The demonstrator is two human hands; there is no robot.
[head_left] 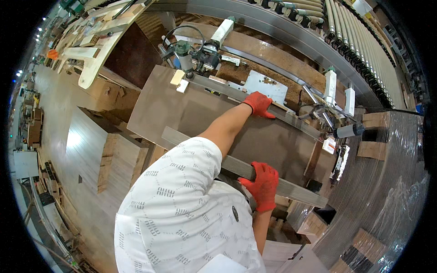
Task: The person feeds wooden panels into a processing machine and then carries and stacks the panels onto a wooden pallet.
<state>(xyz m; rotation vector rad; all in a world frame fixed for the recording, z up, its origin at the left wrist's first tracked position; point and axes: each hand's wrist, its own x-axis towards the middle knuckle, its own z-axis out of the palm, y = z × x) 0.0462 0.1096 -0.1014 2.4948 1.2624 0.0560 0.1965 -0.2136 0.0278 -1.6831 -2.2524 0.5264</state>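
Both my hands wear red gloves. My left hand (pixel 258 104) reaches across a brown worktable (pixel 200 109) and is closed over a long grey wooden strip (pixel 296 122) at its far side; the fingertips are partly hidden. Closer to my body, my right hand (pixel 265 185) grips a second grey wooden strip (pixel 300 193), which lies along the near edge of the table. My left arm and white shirt cover part of this near strip. The far strip runs between a machine head (pixel 184 57) on the left and another motor unit (pixel 348 130) on the right.
Sawdust and a pale metal plate (pixel 266 86) lie behind the far strip. A roller conveyor (pixel 359 50) stands at the far right, with a film-wrapped stack (pixel 387 182) below it. On the left are stacked boards (pixel 88 145) and a cluttered wooden bench (pixel 98 50).
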